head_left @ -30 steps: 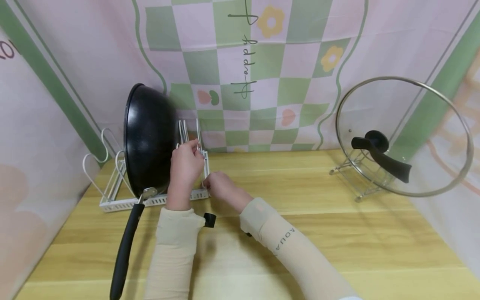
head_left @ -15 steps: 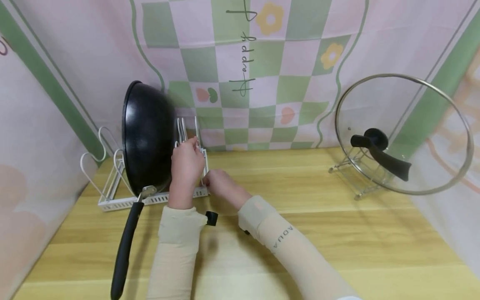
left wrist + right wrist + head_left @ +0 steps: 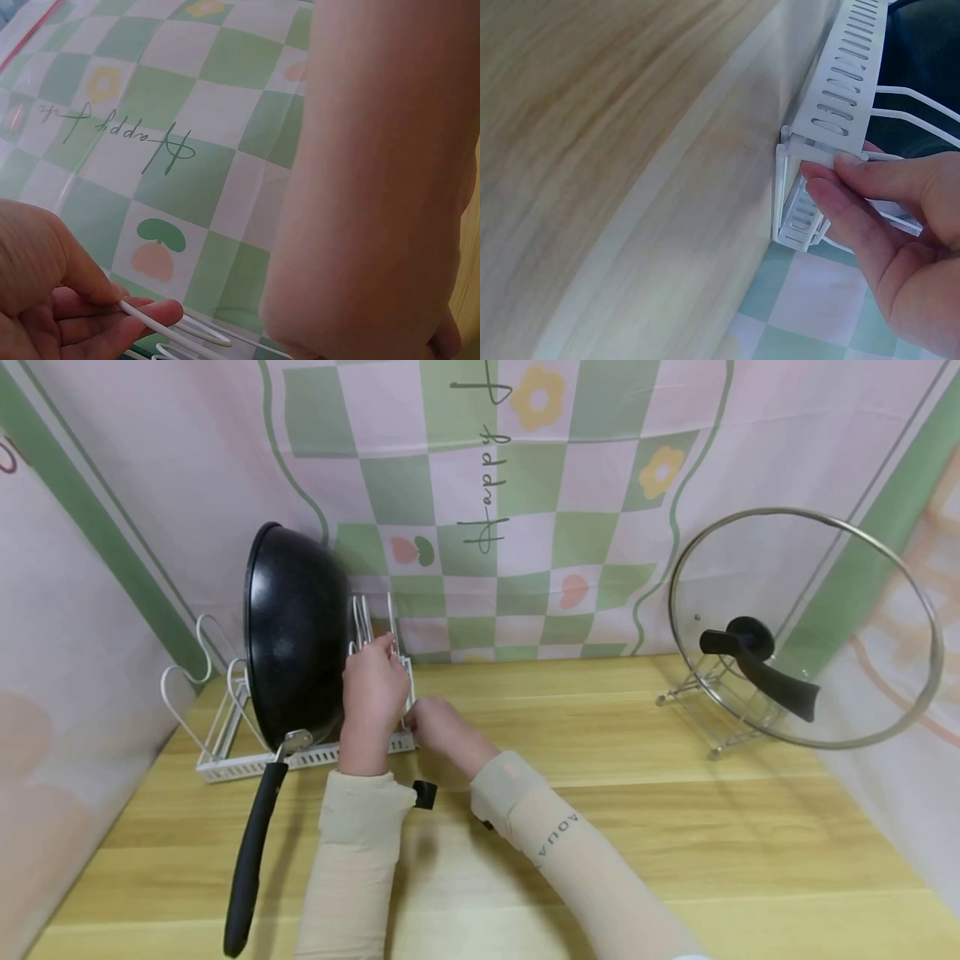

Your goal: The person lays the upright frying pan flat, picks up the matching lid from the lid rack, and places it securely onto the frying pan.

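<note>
Starting at the left, we saw a long white metal rack with slotted rails and looped wire dividers point(image 3: 236, 768) on a yellowish wood-grain tabletop point(image 3: 750, 843). In it we found a deep, round black wok point(image 3: 296, 635) standing on edge, its rim to the left and its glossy underside to the right. Its long black handle point(image 3: 253, 860) ran out past the rack's front rail toward us. Just right of the wok, we saw the left hand point(image 3: 375, 689) pinching a thin white wire point(image 3: 172, 331) of the rack between thumb and forefinger, its other fingers bent. Beside it and lower, we saw the right hand point(image 3: 442, 727) gripping the rack's near right corner, thumb and forefinger brought together on the rail's end. Behind, we had a green-and-pale checked cloth printed with flowers point(image 3: 532, 477). Well apart on the far right, we saw a round clear glass lid with a metal rim point(image 3: 817, 610) and a black grip point(image 3: 783, 689), propped upright on a small wire stand point(image 3: 720, 750).
</note>
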Demonstrator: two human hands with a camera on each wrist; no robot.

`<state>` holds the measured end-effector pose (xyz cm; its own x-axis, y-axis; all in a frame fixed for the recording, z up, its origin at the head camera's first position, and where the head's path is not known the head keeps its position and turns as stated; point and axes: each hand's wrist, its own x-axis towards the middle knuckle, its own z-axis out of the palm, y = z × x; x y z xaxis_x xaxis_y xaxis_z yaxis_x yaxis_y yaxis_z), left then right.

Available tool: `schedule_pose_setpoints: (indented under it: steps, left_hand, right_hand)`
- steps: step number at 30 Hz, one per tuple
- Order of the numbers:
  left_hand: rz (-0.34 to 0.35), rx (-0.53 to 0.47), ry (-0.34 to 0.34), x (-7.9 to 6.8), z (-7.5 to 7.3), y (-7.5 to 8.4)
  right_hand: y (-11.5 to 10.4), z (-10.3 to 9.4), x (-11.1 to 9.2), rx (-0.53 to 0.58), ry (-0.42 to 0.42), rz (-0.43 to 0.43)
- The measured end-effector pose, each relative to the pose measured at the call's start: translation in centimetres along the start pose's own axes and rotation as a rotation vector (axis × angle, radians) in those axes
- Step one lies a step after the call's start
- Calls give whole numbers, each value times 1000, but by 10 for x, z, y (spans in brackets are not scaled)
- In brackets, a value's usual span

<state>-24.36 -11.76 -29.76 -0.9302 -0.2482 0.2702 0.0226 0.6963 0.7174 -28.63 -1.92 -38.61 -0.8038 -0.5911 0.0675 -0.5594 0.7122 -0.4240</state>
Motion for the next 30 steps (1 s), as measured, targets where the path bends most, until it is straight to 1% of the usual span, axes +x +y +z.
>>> schedule_pose_setpoints:
  steps: [2, 7, 13, 20, 30]
  left_hand:
    - [-6, 5, 1, 1, 1, -1]
    - [-10, 16, -5, 4, 0, -2]
    - [-5, 30, 6, 5, -1, -2]
    - [-5, 32, 19, 6, -2, -3]
    - [-30, -22, 16, 10, -1, -7]
  right_hand:
    - [-1, 0, 1, 6, -1, 2]
    - [-2, 1, 2, -18, 12, -4]
    - [-3, 1, 4, 9, 12, 2]
    - [-5, 2, 5, -14, 24, -15]
    - [-2, 4, 9, -10, 48, -48]
